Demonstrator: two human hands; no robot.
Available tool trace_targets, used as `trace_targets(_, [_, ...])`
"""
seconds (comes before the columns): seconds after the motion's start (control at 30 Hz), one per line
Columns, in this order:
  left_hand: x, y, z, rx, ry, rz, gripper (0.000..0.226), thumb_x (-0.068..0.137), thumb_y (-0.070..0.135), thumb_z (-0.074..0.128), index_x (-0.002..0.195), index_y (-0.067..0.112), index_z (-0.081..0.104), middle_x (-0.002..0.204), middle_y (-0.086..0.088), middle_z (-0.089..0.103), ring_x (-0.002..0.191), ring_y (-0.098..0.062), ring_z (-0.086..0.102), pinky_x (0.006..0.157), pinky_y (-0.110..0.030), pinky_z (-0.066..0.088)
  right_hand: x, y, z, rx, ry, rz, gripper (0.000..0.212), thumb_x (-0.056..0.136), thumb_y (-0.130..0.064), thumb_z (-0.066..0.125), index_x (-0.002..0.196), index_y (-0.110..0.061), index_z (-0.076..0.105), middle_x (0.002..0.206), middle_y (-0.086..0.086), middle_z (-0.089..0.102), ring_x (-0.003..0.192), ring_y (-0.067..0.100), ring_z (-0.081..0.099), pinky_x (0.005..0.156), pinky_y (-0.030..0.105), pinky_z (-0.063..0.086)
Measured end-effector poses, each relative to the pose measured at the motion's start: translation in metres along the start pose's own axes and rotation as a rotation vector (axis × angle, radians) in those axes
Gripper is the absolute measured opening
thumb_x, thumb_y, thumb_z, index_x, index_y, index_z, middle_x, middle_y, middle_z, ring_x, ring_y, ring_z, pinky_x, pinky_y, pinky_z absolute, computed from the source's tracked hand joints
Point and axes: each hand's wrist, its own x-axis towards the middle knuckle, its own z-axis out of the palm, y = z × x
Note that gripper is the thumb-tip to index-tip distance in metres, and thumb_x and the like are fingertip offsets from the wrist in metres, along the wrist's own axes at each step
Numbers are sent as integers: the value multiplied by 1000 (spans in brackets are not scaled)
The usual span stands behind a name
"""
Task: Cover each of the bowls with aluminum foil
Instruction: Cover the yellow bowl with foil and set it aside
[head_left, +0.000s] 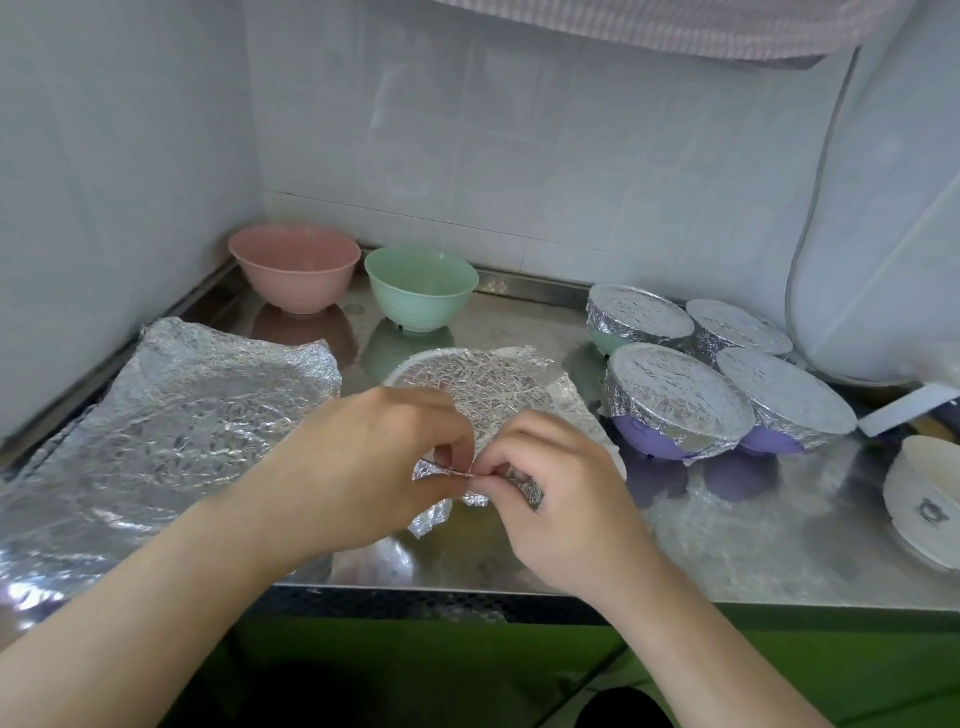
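A crinkled foil sheet (483, 387) lies over a bowl in the middle of the steel counter; a white rim (402, 366) shows at its far left. My left hand (363, 462) and my right hand (561, 499) pinch the foil's near edge together in front of that bowl. An uncovered pink bowl (295, 267) and an uncovered green bowl (421, 288) stand at the back. Several foil-covered bowls (680, 397) are grouped on the right.
A large loose foil sheet (171, 421) is spread on the left of the steel counter (727, 545). A white bowl (924, 499) lies tilted at the right edge. Tiled walls close the back and left. A white appliance (883, 208) stands at the right.
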Motion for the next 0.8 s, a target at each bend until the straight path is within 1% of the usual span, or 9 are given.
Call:
trace_targets(0.07, [0,1,4,10,11,-2,17,83,42,79,87,38,63,86,23,56,72,3,49,57,-18,33,0,-2,0,20,-14,-5,9,93,-14,81,88,-15,74,92,-11,61,88,9,59,74,34,52])
trace_targets(0.13, [1,-2,4,27,14,-15,20,81,37,82,84,37,62,84,22,56,70,0,49,56,-18,31,-1,-1,-5,48,-24,-4,7,92,-15,82,90,-16,76,94,-12,63,89,9,61,76,32,53])
trace_targets(0.2, [1,-6,2,36,18,-40,22,81,36,84,83,36,62,83,22,57,71,4,50,56,-15,28,-2,1,-9,36,-15,4,8,91,-15,84,90,-17,75,95,-13,63,90,8,61,76,30,53])
trace_targets(0.27, [1,-7,1,29,24,-42,20,82,40,82,84,37,63,85,23,58,79,11,52,56,-13,27,-2,4,-9,11,0,10,11,91,-14,84,87,-16,73,93,-13,61,88,6,59,76,29,51])
trace_targets(0.33, [0,-5,2,4,16,-18,18,83,45,80,89,39,64,87,25,58,84,15,51,57,-12,29,-2,2,-5,-11,10,9,13,92,-13,82,86,-16,71,92,-13,59,87,6,57,75,27,49])
trace_targets(0.4, [0,-2,5,-57,12,0,17,84,48,79,92,39,65,89,25,59,84,12,52,61,-13,35,-2,0,-2,-17,17,4,12,92,-13,80,86,-16,71,92,-13,59,86,6,56,74,28,49])
trace_targets(0.47, [2,-3,7,-108,20,-2,15,84,44,80,88,38,66,88,23,60,80,7,54,62,-24,45,-2,-1,-2,-10,9,-5,9,93,-14,80,88,-16,72,93,-12,60,88,7,58,75,31,50])
trace_targets(0.57, [3,-10,4,-130,36,-36,16,84,37,82,83,38,66,88,21,63,77,1,55,64,-33,49,-3,1,-10,-17,-6,-32,6,94,-14,77,91,-16,74,96,-10,62,93,14,62,77,39,52])
trace_targets(0.8, [1,-5,4,-130,14,11,13,85,39,79,89,39,67,90,24,61,79,7,54,65,-26,49,-2,-1,-2,-39,6,-24,8,95,-16,76,89,-16,72,93,-11,61,89,12,59,73,39,52])
